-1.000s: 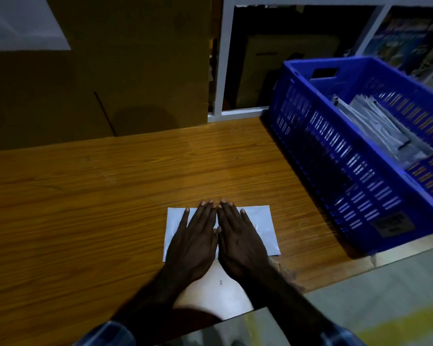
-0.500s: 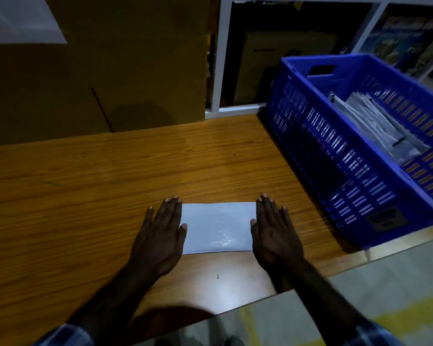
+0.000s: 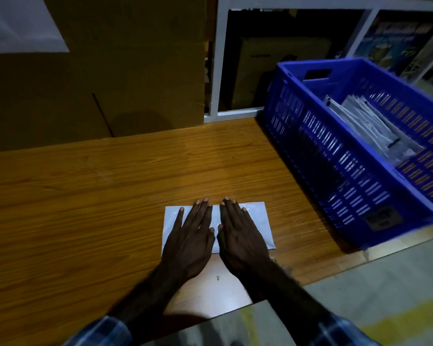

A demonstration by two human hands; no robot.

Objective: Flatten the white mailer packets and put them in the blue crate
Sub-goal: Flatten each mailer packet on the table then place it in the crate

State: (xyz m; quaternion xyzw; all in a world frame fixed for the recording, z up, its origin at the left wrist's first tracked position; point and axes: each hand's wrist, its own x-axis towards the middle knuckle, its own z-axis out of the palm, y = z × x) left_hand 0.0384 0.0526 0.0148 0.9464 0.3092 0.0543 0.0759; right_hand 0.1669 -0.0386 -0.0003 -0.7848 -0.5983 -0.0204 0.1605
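A white mailer packet (image 3: 259,217) lies flat on the wooden table (image 3: 110,191), near its front edge. My left hand (image 3: 190,236) and my right hand (image 3: 238,233) rest palm down on the packet, side by side at its middle, fingers straight and slightly spread. Only the packet's left and right ends and a strip between my hands show. At the right stands the blue crate (image 3: 335,166), with several flattened packets (image 3: 368,128) leaning inside it.
Large cardboard boxes (image 3: 110,71) stand along the back of the table. A white shelf frame (image 3: 219,71) with dark contents is behind the crate. The table's front edge runs just below my wrists, with grey floor (image 3: 360,295) beyond.
Half a second ago my hands were spread apart at the packet's two ends. Now they are back together at its middle. The packet stays in the same spot.
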